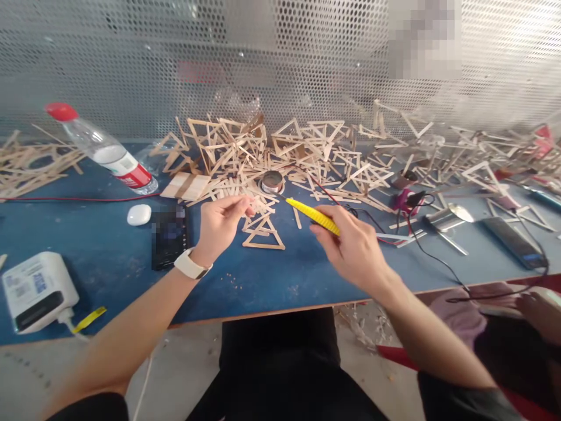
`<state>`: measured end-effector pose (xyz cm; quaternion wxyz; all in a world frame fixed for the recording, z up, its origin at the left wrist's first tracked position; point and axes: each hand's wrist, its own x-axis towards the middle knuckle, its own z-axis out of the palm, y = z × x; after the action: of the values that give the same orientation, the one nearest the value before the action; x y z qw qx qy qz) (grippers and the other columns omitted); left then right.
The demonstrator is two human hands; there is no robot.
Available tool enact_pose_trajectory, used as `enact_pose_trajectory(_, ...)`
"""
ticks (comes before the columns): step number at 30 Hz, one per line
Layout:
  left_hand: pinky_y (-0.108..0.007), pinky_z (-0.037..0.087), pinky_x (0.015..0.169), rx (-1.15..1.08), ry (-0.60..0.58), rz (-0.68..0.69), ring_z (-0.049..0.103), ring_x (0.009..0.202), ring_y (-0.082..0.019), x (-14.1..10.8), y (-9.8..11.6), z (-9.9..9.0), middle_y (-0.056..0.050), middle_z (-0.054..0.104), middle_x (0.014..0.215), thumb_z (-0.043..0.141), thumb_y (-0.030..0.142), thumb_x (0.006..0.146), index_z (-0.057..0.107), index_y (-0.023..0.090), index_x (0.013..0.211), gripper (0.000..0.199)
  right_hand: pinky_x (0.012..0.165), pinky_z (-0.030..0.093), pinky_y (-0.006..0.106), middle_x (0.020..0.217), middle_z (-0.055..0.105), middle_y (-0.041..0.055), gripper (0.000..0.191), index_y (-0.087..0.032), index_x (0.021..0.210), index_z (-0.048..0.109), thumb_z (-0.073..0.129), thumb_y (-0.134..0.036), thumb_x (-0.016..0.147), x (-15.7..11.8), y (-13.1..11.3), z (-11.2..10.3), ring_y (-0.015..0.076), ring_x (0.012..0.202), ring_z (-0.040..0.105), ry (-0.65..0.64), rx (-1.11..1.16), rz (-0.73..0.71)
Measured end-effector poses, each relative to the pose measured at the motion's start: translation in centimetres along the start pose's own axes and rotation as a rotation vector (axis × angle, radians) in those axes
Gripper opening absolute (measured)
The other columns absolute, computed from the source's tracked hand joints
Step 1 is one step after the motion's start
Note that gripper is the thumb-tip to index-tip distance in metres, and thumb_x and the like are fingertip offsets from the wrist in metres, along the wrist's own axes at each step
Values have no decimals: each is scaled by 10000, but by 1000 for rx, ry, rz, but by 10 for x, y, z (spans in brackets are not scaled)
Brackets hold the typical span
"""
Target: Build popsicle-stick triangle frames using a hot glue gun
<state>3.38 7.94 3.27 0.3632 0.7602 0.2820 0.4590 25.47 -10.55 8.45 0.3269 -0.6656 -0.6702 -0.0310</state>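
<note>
My right hand (pixel 350 245) is wrapped round a yellow utility knife (pixel 313 215), with its thin dark tip pointing left toward a small round tin (pixel 272 182). Left of it, my left hand (pixel 222 225) is raised over the table with thumb and fingertips pinched together; whatever lies between them is too small to make out. A white watch band is on that wrist. Between the hands, thin wooden sticks joined into triangles (pixel 263 245) lie flat on the blue table (pixel 263 286). Behind the tin, many more wooden sticks and triangular frames (pixel 236 143) are heaped.
To the left stand a red-capped bottle (pixel 114 158), a white earbud case (pixel 139 215), a dark phone (pixel 169 237) and a white power bank (pixel 39 292). Cables, a metal cup (pixel 451 217) and another phone (pixel 512 241) lie right. A perforated metal panel (pixel 280 58) closes the back. Another person's hand (pixel 541 310) shows at far right.
</note>
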Motion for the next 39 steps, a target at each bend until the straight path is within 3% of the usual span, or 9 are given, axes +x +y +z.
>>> enact_pose_trajectory(4,-255,627,720,22,-17,7,778,716,-153,-2,0,1,-44,817,772,707,494,1063,868,196,952,356,661,549,305,1018,800,65,266,-225,1309,505,526,-391,1103,-17,8,34,199,723,758,-35,165,49)
enact_pose_trajectory(8,-244,586,671,74,-17,0,763,692,-150,-4,-2,1,-32,815,761,707,413,1066,873,202,967,286,645,491,302,1073,818,80,288,-215,1309,588,487,-408,1120,-12,12,48,212,776,782,-106,-3,-23)
enact_pose_trajectory(11,-228,581,678,129,-39,23,754,686,-140,-6,1,1,-26,816,772,696,366,1074,870,195,1005,254,595,414,305,1010,816,69,305,-203,1216,655,456,-423,1146,-10,11,54,197,703,753,-108,-92,-16)
enact_pose_trajectory(19,-204,570,736,248,-103,147,760,723,-127,-8,8,5,-23,819,807,647,282,1093,808,166,862,304,587,392,293,969,826,21,298,-212,1169,677,531,-469,1134,-9,8,61,165,627,725,8,-171,-24)
enact_pose_trajectory(24,-202,587,772,273,-106,205,778,746,-126,-9,9,5,-22,823,818,644,247,1094,818,157,926,258,554,378,293,967,843,10,256,-227,1149,683,590,-462,1105,-12,7,61,162,599,726,50,-185,-9)
enact_pose_trajectory(30,-268,627,863,342,-144,346,803,853,-155,-11,-3,6,-42,845,929,604,210,1117,808,153,1182,221,530,334,280,837,826,30,252,-219,1133,652,558,-451,1102,-17,7,61,201,596,746,-51,-156,73)
enact_pose_trajectory(36,-351,636,882,491,-172,562,805,914,-212,-14,-12,7,-104,850,1001,613,171,1112,776,99,1210,204,520,282,292,726,792,20,274,-216,1159,656,563,-465,1093,-19,5,64,226,522,712,-107,-161,127)
enact_pose_trajectory(39,-365,626,852,544,-192,602,783,881,-223,-13,-10,6,-102,828,947,604,157,1110,765,79,1202,201,528,302,289,792,819,36,295,-218,1151,683,556,-481,1104,-19,3,67,218,542,719,-61,-160,114)
